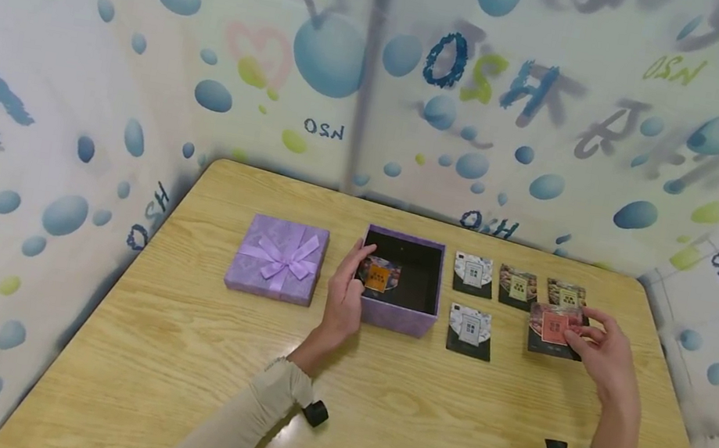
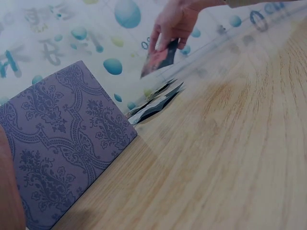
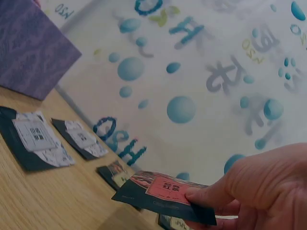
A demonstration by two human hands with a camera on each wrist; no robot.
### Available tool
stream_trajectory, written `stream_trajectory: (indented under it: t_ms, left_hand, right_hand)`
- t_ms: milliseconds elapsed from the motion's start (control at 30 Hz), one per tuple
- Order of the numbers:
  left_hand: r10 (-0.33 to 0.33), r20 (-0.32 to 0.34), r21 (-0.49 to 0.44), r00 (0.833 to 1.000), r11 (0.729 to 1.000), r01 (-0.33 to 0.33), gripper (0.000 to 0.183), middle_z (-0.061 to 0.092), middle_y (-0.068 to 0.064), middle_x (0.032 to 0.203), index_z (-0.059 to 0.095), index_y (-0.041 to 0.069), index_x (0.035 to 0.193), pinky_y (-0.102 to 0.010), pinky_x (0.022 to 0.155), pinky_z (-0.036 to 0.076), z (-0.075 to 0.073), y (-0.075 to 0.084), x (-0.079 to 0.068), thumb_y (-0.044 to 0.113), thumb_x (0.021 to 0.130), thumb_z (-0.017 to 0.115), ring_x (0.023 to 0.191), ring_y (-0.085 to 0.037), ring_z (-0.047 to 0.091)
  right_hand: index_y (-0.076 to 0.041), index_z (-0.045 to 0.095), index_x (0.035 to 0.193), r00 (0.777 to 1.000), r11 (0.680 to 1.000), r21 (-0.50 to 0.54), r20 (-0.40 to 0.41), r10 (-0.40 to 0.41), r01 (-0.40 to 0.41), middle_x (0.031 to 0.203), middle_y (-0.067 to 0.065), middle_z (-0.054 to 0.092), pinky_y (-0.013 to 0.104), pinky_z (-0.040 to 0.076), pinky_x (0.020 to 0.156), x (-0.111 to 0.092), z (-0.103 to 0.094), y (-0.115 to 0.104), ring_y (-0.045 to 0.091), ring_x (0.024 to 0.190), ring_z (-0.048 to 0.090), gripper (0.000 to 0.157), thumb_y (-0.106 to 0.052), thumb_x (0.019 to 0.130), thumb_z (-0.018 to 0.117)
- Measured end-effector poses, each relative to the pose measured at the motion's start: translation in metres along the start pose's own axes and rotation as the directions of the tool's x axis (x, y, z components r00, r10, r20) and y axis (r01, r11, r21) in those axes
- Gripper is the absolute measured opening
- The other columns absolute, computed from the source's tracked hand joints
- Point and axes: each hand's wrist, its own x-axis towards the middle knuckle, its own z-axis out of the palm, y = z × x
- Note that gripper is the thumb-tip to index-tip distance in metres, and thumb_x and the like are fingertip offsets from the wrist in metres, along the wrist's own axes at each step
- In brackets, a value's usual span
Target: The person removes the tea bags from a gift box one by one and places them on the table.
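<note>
My right hand (image 1: 611,361) pinches a black sachet with a red label (image 1: 554,328), thumb on its printed face. In the right wrist view that sachet (image 3: 165,194) is held tilted above the table, over other sachets. My left hand (image 1: 345,293) holds the left wall of an open purple box (image 1: 397,317), fingers at the rim. Inside the box, by my left thumb, is a sachet with an orange label (image 1: 379,276). The left wrist view shows the patterned outer wall of the box (image 2: 67,139), with part of the hand at the left edge.
Left of the box sits a purple lid with a ribbon bow (image 1: 278,262). To the right lie two white-and-black sachets (image 1: 470,331) and two with yellow-green labels (image 1: 517,286). The wooden table (image 1: 423,441) backs onto a printed wall (image 1: 547,128).
</note>
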Motion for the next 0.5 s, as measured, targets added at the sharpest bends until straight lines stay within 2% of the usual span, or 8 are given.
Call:
stream_trajectory:
  t_ms: [67,133,200,333,433,500]
  left_hand:
    - [-0.004,0.000,-0.004,1.000,1.000,0.004,0.062,0.040,-0.035,0.157,0.057,-0.011,0.141,-0.063,0.119,0.027,-0.001,0.006,0.000,-0.018,0.086,0.030,0.150,-0.049,0.034]
    - [-0.010,0.000,-0.009,1.000,1.000,0.010,0.062,0.040,-0.035,0.157,0.056,-0.011,0.142,-0.063,0.120,0.026,-0.002,0.008,0.000,-0.017,0.086,0.030,0.150,-0.048,0.033]
    - [-0.011,0.003,-0.015,1.000,1.000,0.011,0.062,0.040,-0.035,0.157,0.056,-0.011,0.142,-0.064,0.119,0.025,-0.002,0.008,0.000,-0.019,0.086,0.030,0.151,-0.048,0.033]
    - [-0.004,0.009,-0.010,1.000,1.000,0.004,0.064,0.039,-0.033,0.159,0.055,-0.010,0.143,-0.064,0.119,0.026,0.002,-0.011,0.000,-0.022,0.086,0.029,0.151,-0.047,0.032]
    - [0.002,0.000,0.000,1.000,1.000,-0.002,0.066,0.038,-0.029,0.161,0.055,-0.007,0.145,-0.065,0.118,0.026,0.005,-0.029,-0.001,-0.021,0.087,0.029,0.153,-0.044,0.031]
    - [-0.004,-0.007,0.012,1.000,1.000,0.004,0.067,0.038,-0.025,0.162,0.056,-0.003,0.147,-0.064,0.119,0.025,0.005,-0.034,-0.002,-0.017,0.087,0.029,0.154,-0.039,0.031]
  right_hand:
    - [0.012,0.029,0.155,0.999,1.000,-0.005,0.018,0.028,-0.028,0.095,-0.013,0.064,0.023,0.048,0.067,0.001,-0.002,0.007,0.001,0.079,0.056,0.062,-0.012,0.106,0.058]
    - [0.012,0.029,0.155,0.998,0.998,-0.013,0.030,0.054,-0.053,0.093,-0.015,0.065,0.025,0.049,0.066,0.002,-0.003,0.015,0.002,0.078,0.057,0.061,-0.013,0.106,0.058]
    - [0.012,0.030,0.155,0.996,0.997,-0.029,0.034,0.077,-0.076,0.096,-0.011,0.066,0.026,0.049,0.066,0.003,-0.004,0.022,0.002,0.078,0.057,0.060,-0.012,0.106,0.058]
    - [0.014,0.031,0.153,0.990,0.989,-0.068,0.035,0.136,-0.133,0.101,0.005,0.068,0.025,0.050,0.066,0.002,-0.009,0.033,0.000,0.076,0.057,0.060,-0.010,0.106,0.059]
    - [0.017,0.028,0.152,0.980,0.978,-0.079,0.038,0.197,-0.194,0.108,0.022,0.069,0.021,0.050,0.067,0.002,-0.015,0.040,-0.007,0.075,0.054,0.063,-0.010,0.105,0.060]
    - [0.018,0.027,0.152,0.971,0.969,-0.080,0.035,0.236,-0.232,0.117,0.033,0.066,0.016,0.049,0.068,0.004,-0.017,0.045,-0.013,0.076,0.051,0.065,-0.010,0.104,0.060]
